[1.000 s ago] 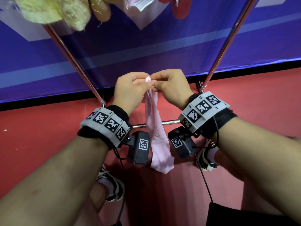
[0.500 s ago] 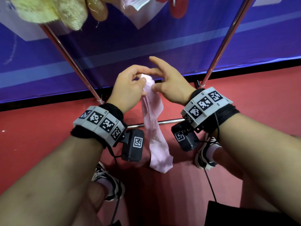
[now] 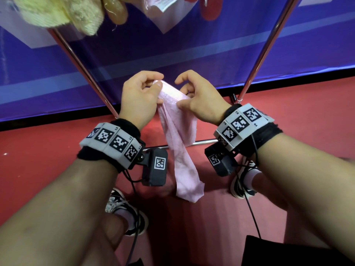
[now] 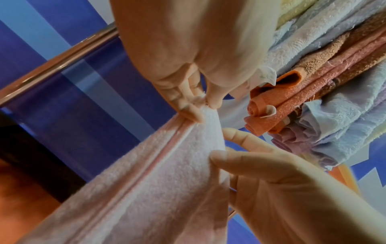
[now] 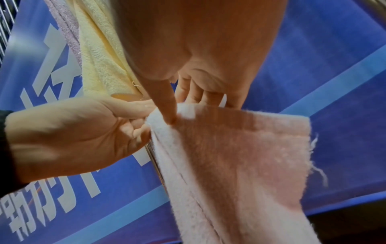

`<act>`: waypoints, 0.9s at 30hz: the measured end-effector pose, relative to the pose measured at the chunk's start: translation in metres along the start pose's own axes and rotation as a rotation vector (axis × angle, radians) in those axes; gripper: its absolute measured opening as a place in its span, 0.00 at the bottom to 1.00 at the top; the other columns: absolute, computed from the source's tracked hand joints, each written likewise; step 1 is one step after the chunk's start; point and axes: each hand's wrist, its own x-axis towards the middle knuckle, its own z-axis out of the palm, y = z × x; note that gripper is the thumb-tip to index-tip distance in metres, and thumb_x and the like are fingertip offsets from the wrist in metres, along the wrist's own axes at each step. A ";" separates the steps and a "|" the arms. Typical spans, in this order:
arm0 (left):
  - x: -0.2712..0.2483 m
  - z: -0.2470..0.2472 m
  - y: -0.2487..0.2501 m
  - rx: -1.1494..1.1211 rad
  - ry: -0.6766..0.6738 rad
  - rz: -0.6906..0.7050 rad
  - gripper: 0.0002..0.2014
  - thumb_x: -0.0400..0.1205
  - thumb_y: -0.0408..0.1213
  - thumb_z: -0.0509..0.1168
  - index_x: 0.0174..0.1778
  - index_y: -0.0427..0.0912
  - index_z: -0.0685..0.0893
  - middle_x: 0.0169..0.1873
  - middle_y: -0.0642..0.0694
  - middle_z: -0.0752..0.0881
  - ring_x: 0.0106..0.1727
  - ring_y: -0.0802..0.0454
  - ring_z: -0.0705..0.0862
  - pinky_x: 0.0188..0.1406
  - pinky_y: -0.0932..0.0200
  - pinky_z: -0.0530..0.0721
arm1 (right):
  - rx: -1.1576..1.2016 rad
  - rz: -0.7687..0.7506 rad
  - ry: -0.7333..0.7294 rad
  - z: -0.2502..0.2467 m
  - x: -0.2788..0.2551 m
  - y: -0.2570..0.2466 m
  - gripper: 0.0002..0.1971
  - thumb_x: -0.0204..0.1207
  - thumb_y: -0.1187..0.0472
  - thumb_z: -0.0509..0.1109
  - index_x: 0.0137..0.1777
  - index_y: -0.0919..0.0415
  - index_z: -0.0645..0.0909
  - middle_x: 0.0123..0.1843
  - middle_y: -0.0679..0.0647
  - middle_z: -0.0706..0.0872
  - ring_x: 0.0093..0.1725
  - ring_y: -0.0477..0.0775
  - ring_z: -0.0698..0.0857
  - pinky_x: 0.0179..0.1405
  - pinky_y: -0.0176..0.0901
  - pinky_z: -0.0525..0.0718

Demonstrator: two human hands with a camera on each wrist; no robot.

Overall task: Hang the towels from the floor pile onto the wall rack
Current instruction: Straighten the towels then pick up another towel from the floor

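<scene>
Blue banner wall [image 3: 192, 54] fills the far side, red floor [image 3: 28, 160] runs under you, and the chrome rack [image 3: 267, 48] stands between, its two slanted tubes and low crossbar framing your hands

Up at the far edge of the head view the hung towels [image 3: 57, 12] are already bunched on the rack; the left wrist view shows them as a tight stack of blue, orange and cream folds, so space up there looks limited

Your pink towel [image 3: 178, 143] is in mid air in front of the rack, top edge held between both hands, the rest dangling in a narrow twisted strip toward the floor between your shoes. It's thin terry, so I'd guess light, floppy and a bit grippy, not slippery. It won't hold any shape by itself and will bunch wherever you let it

Left hand [image 3: 138, 96] has thumb and curled fingers pinching one top corner. Right hand [image 3: 197, 96] pinches the hem just beside it with the thumb, index finger lifted free

Best hold is probably the stitched hem at the two top corners, hands spread apart so the cloth opens flat before it goes over a bar. Watch the frayed threads on the right edge, they could snag
</scene>
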 end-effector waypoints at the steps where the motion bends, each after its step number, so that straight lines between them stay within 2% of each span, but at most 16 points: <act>1: 0.000 0.000 0.000 0.008 0.002 -0.005 0.10 0.81 0.28 0.64 0.46 0.49 0.84 0.41 0.45 0.82 0.31 0.59 0.84 0.40 0.58 0.88 | 0.000 -0.012 0.015 0.000 0.000 0.000 0.20 0.66 0.74 0.70 0.49 0.50 0.73 0.34 0.49 0.82 0.33 0.50 0.77 0.36 0.41 0.76; 3: 0.001 -0.001 0.000 0.016 -0.005 -0.018 0.09 0.81 0.27 0.65 0.47 0.47 0.85 0.40 0.46 0.83 0.31 0.60 0.85 0.44 0.55 0.89 | -0.012 -0.042 0.050 0.000 0.002 0.002 0.19 0.64 0.73 0.70 0.42 0.46 0.74 0.35 0.47 0.82 0.35 0.49 0.79 0.39 0.43 0.78; 6: 0.001 -0.003 0.000 0.031 -0.031 -0.033 0.10 0.79 0.25 0.66 0.48 0.46 0.85 0.37 0.45 0.86 0.33 0.55 0.87 0.49 0.50 0.88 | -0.057 -0.057 0.080 -0.001 0.003 0.003 0.17 0.64 0.72 0.71 0.37 0.45 0.77 0.36 0.43 0.83 0.37 0.45 0.80 0.45 0.45 0.81; 8: 0.000 -0.004 0.001 0.064 -0.055 -0.026 0.11 0.77 0.24 0.67 0.49 0.44 0.85 0.34 0.45 0.86 0.32 0.55 0.86 0.46 0.53 0.87 | -0.078 -0.048 0.086 -0.002 0.004 0.004 0.15 0.65 0.71 0.71 0.38 0.47 0.80 0.37 0.43 0.83 0.39 0.45 0.80 0.47 0.43 0.80; 10: -0.001 -0.005 0.002 0.099 -0.088 -0.007 0.12 0.76 0.23 0.68 0.49 0.44 0.85 0.33 0.46 0.86 0.30 0.59 0.85 0.43 0.58 0.87 | -0.098 -0.035 0.090 -0.003 0.003 0.004 0.13 0.66 0.71 0.71 0.41 0.50 0.82 0.38 0.45 0.84 0.40 0.45 0.80 0.47 0.41 0.80; 13: -0.002 -0.006 0.002 0.137 -0.125 0.009 0.13 0.75 0.22 0.69 0.47 0.45 0.85 0.35 0.50 0.86 0.30 0.62 0.84 0.42 0.63 0.86 | -0.112 -0.011 0.095 -0.005 0.002 0.003 0.11 0.67 0.71 0.72 0.42 0.53 0.85 0.38 0.45 0.84 0.39 0.43 0.81 0.44 0.36 0.78; 17: -0.003 -0.008 0.003 0.132 -0.092 0.006 0.12 0.76 0.24 0.69 0.43 0.47 0.86 0.31 0.50 0.85 0.30 0.57 0.85 0.40 0.60 0.86 | -0.116 0.000 0.098 -0.006 -0.001 0.000 0.08 0.69 0.69 0.72 0.39 0.53 0.84 0.32 0.38 0.81 0.35 0.36 0.78 0.40 0.32 0.74; 20: -0.003 -0.007 0.005 0.110 -0.046 -0.002 0.10 0.77 0.25 0.69 0.41 0.46 0.87 0.28 0.51 0.83 0.28 0.59 0.86 0.38 0.61 0.86 | -0.111 0.005 0.093 -0.007 -0.001 0.000 0.08 0.70 0.68 0.73 0.36 0.52 0.83 0.31 0.39 0.81 0.34 0.37 0.78 0.40 0.33 0.74; 23: -0.002 -0.007 0.005 0.069 -0.019 -0.025 0.10 0.77 0.26 0.70 0.39 0.47 0.87 0.26 0.55 0.82 0.28 0.59 0.86 0.43 0.57 0.88 | -0.081 0.000 0.081 -0.007 0.000 -0.002 0.12 0.71 0.66 0.73 0.33 0.48 0.79 0.32 0.42 0.81 0.34 0.42 0.79 0.40 0.36 0.77; 25: -0.001 -0.008 0.005 0.049 -0.013 -0.036 0.10 0.77 0.26 0.70 0.38 0.48 0.86 0.23 0.57 0.80 0.27 0.60 0.85 0.45 0.53 0.88 | -0.087 -0.004 0.080 -0.008 0.000 -0.004 0.13 0.72 0.65 0.73 0.32 0.48 0.78 0.32 0.43 0.81 0.34 0.42 0.79 0.39 0.34 0.77; 27: -0.001 -0.007 0.006 0.054 -0.016 -0.034 0.10 0.78 0.26 0.70 0.38 0.48 0.86 0.25 0.54 0.80 0.26 0.60 0.85 0.42 0.56 0.88 | -0.106 -0.005 0.086 -0.008 -0.001 -0.004 0.13 0.74 0.65 0.72 0.32 0.48 0.77 0.32 0.43 0.81 0.33 0.41 0.78 0.38 0.31 0.75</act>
